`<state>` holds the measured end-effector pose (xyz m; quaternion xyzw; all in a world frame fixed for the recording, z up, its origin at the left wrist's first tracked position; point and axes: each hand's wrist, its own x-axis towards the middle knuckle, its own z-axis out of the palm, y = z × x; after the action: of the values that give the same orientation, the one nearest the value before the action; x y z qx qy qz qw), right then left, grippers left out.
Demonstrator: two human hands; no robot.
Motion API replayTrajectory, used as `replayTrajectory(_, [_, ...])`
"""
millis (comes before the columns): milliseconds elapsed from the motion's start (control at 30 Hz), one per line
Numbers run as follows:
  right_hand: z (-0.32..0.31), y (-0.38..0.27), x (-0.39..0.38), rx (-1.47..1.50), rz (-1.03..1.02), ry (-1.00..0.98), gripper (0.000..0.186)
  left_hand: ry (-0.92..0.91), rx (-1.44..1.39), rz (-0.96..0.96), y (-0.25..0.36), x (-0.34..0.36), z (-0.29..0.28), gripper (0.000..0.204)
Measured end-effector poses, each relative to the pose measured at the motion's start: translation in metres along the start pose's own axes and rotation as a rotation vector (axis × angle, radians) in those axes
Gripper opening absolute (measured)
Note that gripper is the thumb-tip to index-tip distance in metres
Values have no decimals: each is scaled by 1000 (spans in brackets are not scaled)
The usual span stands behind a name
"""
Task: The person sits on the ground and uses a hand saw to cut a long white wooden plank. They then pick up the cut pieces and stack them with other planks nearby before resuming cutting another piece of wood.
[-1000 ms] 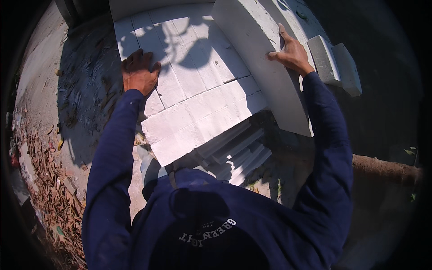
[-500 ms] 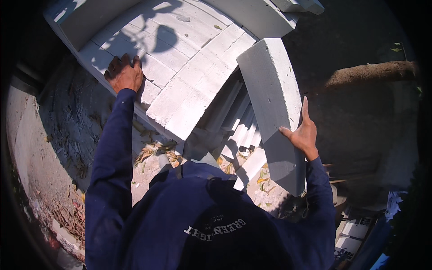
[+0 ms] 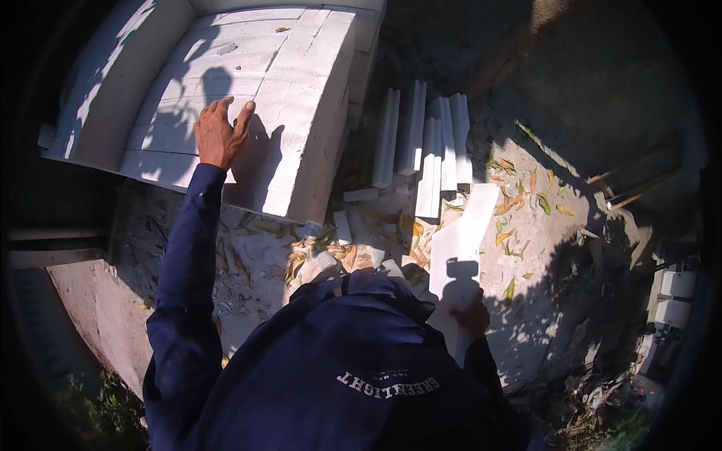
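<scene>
My left hand [image 3: 222, 134] rests on the top of a stack of white blocks [image 3: 308, 90]. Its fingers are spread apart and nothing is in them. Low on the right, in shade, my right hand [image 3: 472, 316] grips the right edge of a long white block [image 3: 449, 282], which is held close to my body. The fingers on the block's far side are hidden. A dark shadow falls across the block's face. Just beyond it, a pale slab [image 3: 483, 209] shows, partly overlapped by the block.
Several white grooved strips [image 3: 429, 169] lie on the ground right of the stack. Dry leaves [image 3: 515, 199] are scattered over the dirt. A raised white panel [image 3: 124, 75] borders the stack's left side. Thin sticks [image 3: 628, 199] lie at the far right.
My right hand has gone down and nearer to my body with the white block, uncovering the grooved strips. My left hand stays on the stack, its fingers more spread. The view has turned.
</scene>
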<state>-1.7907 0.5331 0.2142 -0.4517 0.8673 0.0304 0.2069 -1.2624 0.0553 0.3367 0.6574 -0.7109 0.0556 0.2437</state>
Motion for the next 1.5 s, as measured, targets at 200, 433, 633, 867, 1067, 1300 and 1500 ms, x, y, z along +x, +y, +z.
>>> replayTrajectory(200, [106,53,-42,76,340,-159,111,-431,290,-13,116,38,49,123])
replayTrajectory(433, [146,79,-41,147,468,-245,113,-363,384,-175,132,35,83,112])
replayTrajectory(633, [146,90,-15,166,476,-253,115,-338,394,-155,128,38,99,111])
replayTrajectory(867, [130,105,22,129,422,-206,117,-361,376,-181,136,30,97,109])
replayTrajectory(1067, [114,115,60,92,415,-157,118,-321,334,-199,147,25,91,103])
replayTrajectory(1300, [80,102,84,53,274,-88,121,-327,281,-306,160,28,78,94])
replayTrajectory(1500, [84,92,87,46,284,-194,123,-309,342,-423,181,32,76,84])
